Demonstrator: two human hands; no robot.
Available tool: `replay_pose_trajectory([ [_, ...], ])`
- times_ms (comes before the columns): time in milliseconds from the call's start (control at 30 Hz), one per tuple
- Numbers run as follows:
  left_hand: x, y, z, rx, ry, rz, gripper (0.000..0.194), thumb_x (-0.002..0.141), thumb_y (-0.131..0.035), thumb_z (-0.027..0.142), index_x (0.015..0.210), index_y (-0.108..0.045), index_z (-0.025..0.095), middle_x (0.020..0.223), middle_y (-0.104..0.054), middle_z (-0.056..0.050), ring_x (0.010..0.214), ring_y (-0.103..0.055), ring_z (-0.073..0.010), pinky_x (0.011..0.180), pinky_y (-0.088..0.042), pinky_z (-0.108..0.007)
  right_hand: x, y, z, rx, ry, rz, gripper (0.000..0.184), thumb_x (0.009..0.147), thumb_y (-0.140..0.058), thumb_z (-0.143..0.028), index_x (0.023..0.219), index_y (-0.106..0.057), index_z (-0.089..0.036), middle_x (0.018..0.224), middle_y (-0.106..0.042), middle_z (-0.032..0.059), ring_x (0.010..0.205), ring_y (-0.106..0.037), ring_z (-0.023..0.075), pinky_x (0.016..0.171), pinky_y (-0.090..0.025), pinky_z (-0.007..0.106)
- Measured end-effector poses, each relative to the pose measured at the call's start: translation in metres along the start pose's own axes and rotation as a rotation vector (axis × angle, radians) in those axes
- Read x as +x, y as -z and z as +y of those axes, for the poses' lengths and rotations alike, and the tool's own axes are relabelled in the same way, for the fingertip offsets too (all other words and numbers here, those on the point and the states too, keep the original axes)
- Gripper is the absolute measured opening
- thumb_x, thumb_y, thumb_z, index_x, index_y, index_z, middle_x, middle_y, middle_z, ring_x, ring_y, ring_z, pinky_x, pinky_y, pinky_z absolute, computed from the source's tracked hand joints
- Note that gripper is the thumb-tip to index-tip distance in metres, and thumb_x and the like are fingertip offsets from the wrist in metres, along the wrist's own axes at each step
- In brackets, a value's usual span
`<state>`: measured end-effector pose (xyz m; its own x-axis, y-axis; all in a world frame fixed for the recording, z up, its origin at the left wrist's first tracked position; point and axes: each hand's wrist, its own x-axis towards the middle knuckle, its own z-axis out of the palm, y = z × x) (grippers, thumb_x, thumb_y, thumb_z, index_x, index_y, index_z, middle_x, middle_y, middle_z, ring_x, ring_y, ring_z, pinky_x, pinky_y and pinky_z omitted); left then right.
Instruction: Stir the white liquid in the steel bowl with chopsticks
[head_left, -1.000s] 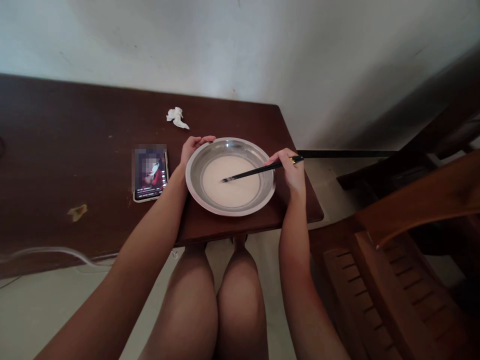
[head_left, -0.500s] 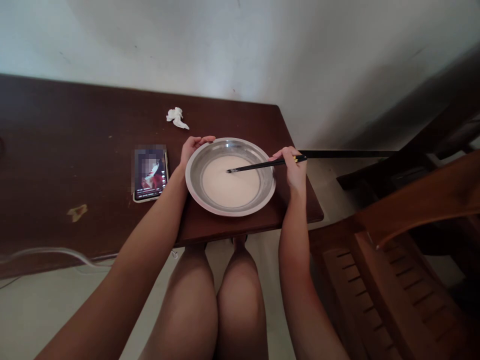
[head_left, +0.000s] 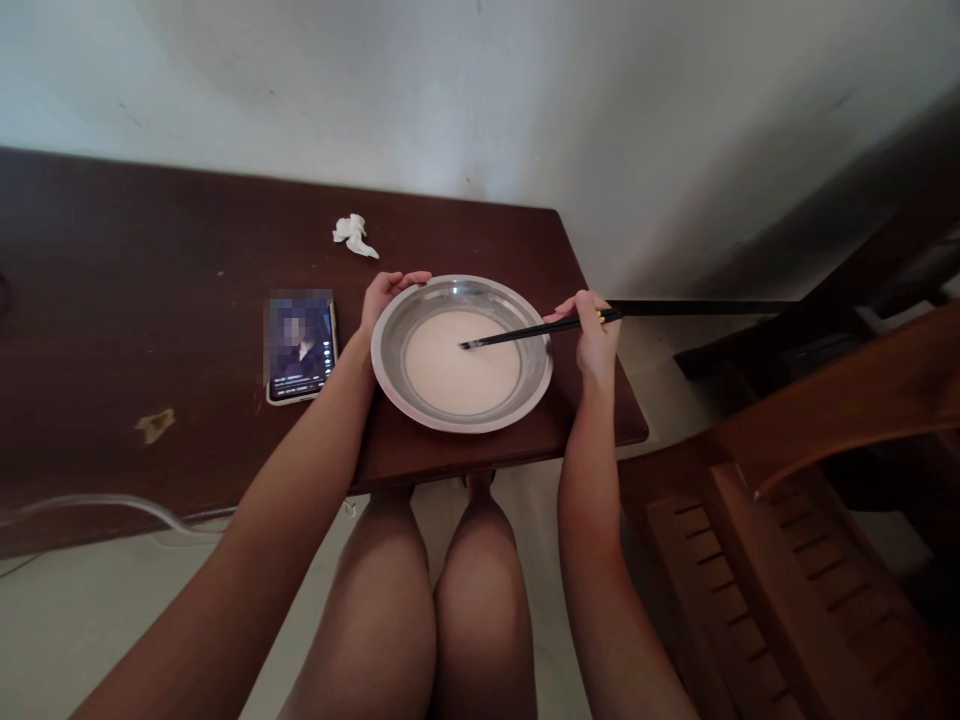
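A round metal bowl holding a white liquid sits near the right end of a dark wooden table. My left hand curls around the bowl's left rim. Black chopsticks are gripped in my right hand at the bowl's right side, with their tips dipped into the liquid near its middle.
A phone with a lit screen lies just left of the bowl. A crumpled white tissue rests farther back. A small scrap lies at the left. A wooden chair stands to the right, and a cable runs under the table.
The chopstick tips have swept from the lower left of the liquid up and to the right, and my right hand has shifted slightly right. The phone's picture changed. The left hand stayed put.
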<state>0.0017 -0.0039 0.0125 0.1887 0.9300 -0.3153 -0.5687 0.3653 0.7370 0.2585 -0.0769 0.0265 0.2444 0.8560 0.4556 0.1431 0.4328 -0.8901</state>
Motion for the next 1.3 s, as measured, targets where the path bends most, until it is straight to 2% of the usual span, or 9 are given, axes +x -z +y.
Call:
replay_pose_trajectory([
  [100, 0.000, 0.000, 0.000, 0.008, -0.002, -0.003, 0.036, 0.086, -0.032, 0.025, 0.072, -0.064, 0.015, 0.059, -0.065, -0.001, 0.053, -0.060, -0.0130, 0.057, -0.050, -0.023, -0.001, 0.000, 0.001, 0.027, -0.033, -0.050, 0.034, 0.085, -0.050, -0.042, 0.061, -0.061, -0.021, 0.050, -0.056, -0.0063, 0.047, -0.059, 0.0078, 0.056, -0.048, 0.024],
  [233, 0.001, 0.001, 0.000, 0.018, -0.001, -0.002, 0.035, 0.085, -0.033, 0.025, 0.075, -0.064, 0.016, 0.060, -0.066, -0.002, 0.054, -0.061, -0.0141, 0.060, -0.050, -0.025, -0.004, -0.003, -0.006, -0.058, -0.029, -0.181, 0.032, 0.085, -0.051, -0.042, 0.064, -0.064, -0.021, 0.055, -0.060, -0.0045, 0.059, -0.063, 0.0096, 0.065, -0.051, 0.025],
  [333, 0.003, 0.004, -0.001, 0.034, -0.021, 0.009, 0.032, 0.084, -0.035, 0.026, 0.082, -0.066, 0.016, 0.062, -0.066, -0.002, 0.057, -0.062, -0.0151, 0.063, -0.050, -0.026, -0.003, -0.003, -0.006, -0.099, -0.005, -0.100, 0.034, 0.085, -0.049, -0.044, 0.063, -0.063, -0.022, 0.057, -0.062, -0.0039, 0.062, -0.064, 0.0102, 0.070, -0.051, 0.027],
  [433, 0.005, 0.005, -0.002, 0.042, -0.029, 0.012, 0.033, 0.084, -0.035, 0.026, 0.089, -0.066, 0.017, 0.061, -0.066, -0.002, 0.060, -0.063, -0.0157, 0.065, -0.050, -0.026, -0.002, -0.001, -0.003, -0.046, -0.035, -0.026, 0.036, 0.085, -0.048, -0.046, 0.062, -0.060, -0.022, 0.053, -0.058, -0.0051, 0.052, -0.061, 0.0096, 0.062, -0.051, 0.026],
  [633, 0.005, 0.006, -0.002, 0.022, -0.005, 0.000, 0.035, 0.084, -0.035, 0.027, 0.094, -0.067, 0.017, 0.060, -0.067, -0.002, 0.061, -0.065, -0.0180, 0.064, -0.052, -0.028, -0.005, -0.003, -0.009, -0.088, -0.037, -0.217, 0.032, 0.084, -0.051, -0.045, 0.066, -0.064, -0.022, 0.058, -0.062, -0.0037, 0.062, -0.065, 0.0107, 0.068, -0.052, 0.027],
  [833, 0.005, 0.004, 0.000, 0.013, -0.005, 0.018, 0.036, 0.087, -0.033, 0.025, 0.087, -0.068, 0.016, 0.059, -0.067, -0.002, 0.058, -0.065, -0.0154, 0.064, -0.053, -0.025, -0.001, 0.001, -0.001, -0.023, -0.023, -0.010, 0.036, 0.085, -0.049, -0.047, 0.063, -0.060, -0.021, 0.053, -0.057, -0.0056, 0.049, -0.061, 0.0086, 0.060, -0.050, 0.025],
  [1033, 0.002, 0.003, -0.001, 0.007, -0.009, 0.038, 0.034, 0.085, -0.036, 0.027, 0.087, -0.068, 0.016, 0.062, -0.068, -0.003, 0.064, -0.066, -0.0176, 0.064, -0.053, -0.028, -0.004, -0.002, -0.005, -0.068, -0.039, -0.198, 0.033, 0.084, -0.051, -0.045, 0.065, -0.063, -0.022, 0.055, -0.060, -0.0044, 0.059, -0.064, 0.0102, 0.065, -0.051, 0.026],
  [1200, 0.005, 0.006, -0.003, 0.019, -0.009, 0.017, 0.035, 0.084, -0.037, 0.028, 0.095, -0.068, 0.017, 0.065, -0.069, -0.003, 0.065, -0.065, -0.0186, 0.065, -0.052, -0.030, -0.001, 0.000, -0.002, -0.056, -0.018, -0.017, 0.035, 0.085, -0.049, -0.046, 0.062, -0.061, -0.021, 0.054, -0.058, -0.0047, 0.054, -0.063, 0.0095, 0.063, -0.051, 0.026],
  [1300, 0.005, 0.006, -0.003, 0.026, -0.017, 0.029, 0.034, 0.083, -0.038, 0.028, 0.093, -0.067, 0.017, 0.066, -0.068, -0.003, 0.066, -0.065, -0.0183, 0.065, -0.052, -0.029, -0.002, 0.000, -0.002, -0.034, -0.053, -0.059, 0.036, 0.085, -0.048, -0.047, 0.062, -0.060, -0.021, 0.052, -0.057, -0.0049, 0.051, -0.062, 0.0093, 0.059, -0.050, 0.025],
])
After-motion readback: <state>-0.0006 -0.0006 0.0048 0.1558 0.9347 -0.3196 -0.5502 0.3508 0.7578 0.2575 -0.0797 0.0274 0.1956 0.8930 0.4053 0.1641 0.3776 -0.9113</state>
